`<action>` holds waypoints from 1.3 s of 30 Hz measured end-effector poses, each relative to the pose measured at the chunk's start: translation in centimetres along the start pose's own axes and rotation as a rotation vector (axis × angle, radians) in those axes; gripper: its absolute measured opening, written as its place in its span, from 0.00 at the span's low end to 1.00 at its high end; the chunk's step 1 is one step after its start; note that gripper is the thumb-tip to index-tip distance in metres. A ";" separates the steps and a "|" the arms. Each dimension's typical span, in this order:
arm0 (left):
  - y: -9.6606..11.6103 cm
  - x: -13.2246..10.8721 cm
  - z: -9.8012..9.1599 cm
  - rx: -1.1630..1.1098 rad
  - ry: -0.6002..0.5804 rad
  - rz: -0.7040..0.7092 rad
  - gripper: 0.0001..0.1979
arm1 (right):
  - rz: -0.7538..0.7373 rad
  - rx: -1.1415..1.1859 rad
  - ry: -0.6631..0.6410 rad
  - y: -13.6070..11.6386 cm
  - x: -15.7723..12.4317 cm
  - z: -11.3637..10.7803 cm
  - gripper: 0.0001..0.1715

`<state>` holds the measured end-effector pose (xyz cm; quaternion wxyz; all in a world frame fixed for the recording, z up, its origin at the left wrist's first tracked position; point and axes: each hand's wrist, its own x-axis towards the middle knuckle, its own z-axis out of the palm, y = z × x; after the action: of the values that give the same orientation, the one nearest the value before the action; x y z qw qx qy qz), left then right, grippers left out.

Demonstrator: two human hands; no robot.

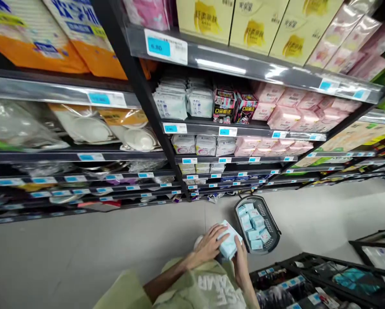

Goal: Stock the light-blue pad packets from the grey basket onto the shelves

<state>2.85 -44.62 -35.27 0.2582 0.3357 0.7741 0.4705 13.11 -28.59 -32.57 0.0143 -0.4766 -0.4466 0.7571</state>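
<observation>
Between my two hands is a light blue soft pack (228,243) with small pink print, held in front of my body. My left hand (209,244) wraps its fingers over the pack's left side and top. On the right side, my right hand (240,256) grips it with the thumb along the edge. Just beyond my right hand, a dark grey shopping basket (271,229) stands on the floor. Several similar light blue packs (253,223) lie loosely inside it.
Ahead stands a shelf unit (212,126) with pink packs (285,116), white packs (169,101) and yellow boxes (205,21). Bagged plates (92,128) fill shelves to the left. Another low rack (285,283) borders the aisle at lower right. Grey floor (99,253) runs between them.
</observation>
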 end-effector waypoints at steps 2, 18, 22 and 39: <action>1.0 -0.4 -0.9 -0.049 0.113 0.006 0.38 | -0.103 -0.017 -0.083 -1.7 -0.8 1.3 0.41; 6.3 -2.0 -3.2 -0.973 0.377 -0.204 0.38 | -0.401 0.056 -0.110 -6.3 -5.3 4.7 0.39; 5.8 -2.6 -4.1 -0.983 0.342 -0.298 0.46 | -0.436 -0.016 -0.041 -6.3 -5.3 4.1 0.35; 5.4 -4.2 -5.3 -1.091 0.313 -0.370 0.41 | -0.351 0.077 0.109 -4.0 -5.1 5.2 0.42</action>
<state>3.27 -48.94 -27.81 0.3538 -0.0594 0.4950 0.7914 10.49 -31.87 -25.40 0.1883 -0.4308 -0.4922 0.7326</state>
